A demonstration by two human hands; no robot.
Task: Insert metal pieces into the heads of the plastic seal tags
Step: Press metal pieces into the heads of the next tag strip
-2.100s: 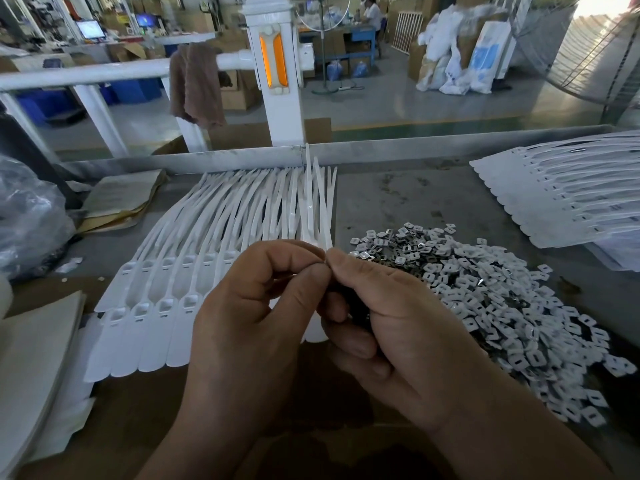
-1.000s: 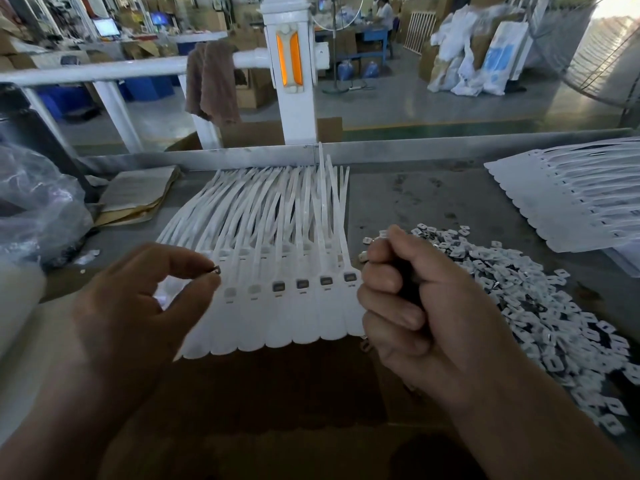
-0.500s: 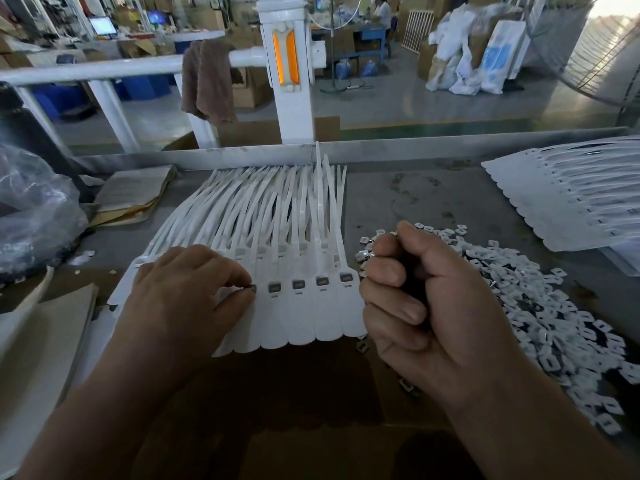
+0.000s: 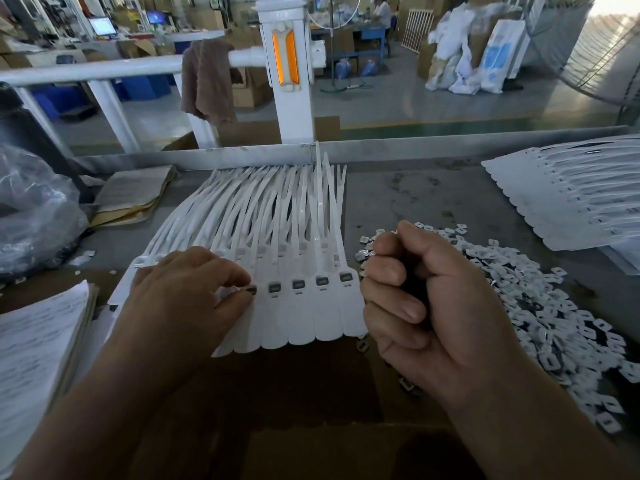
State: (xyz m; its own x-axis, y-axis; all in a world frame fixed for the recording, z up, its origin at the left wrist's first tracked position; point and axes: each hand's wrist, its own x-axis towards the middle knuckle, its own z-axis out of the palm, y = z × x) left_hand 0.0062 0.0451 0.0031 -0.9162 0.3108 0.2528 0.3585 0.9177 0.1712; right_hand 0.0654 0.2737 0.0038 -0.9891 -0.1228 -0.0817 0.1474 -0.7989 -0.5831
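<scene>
down onto the tags (image 4: 304, 317) now with the left hand (image 4: 183, 299), raised above the row a second ago and hardly shifted since half a second back. thumb and forefinger curled together, pinching a small dark metal piece (image 4: 251, 290) right at the head of the fifth tag from the right. just right of it, four heads already filled with dark inserts (image 4: 298, 285). right hand (image 4: 433, 306) just beside the row's right edge, much as before, fingers rolled tight into a fist; cannot tell whether anything lies inside the curl. tags laid side by side in a fan on the table (image 4: 398, 195), wide ends toward the person, thin tails pointing away. loose pile (image 4: 536, 289) of pieces spread on the table behind and to the right of the fist. second stack (image 4: 571, 202) of tags at far right, well apart from the row. papers (image 4: 38, 341) at near left, clear plastic bag (image 4: 34, 216) beyond them.
</scene>
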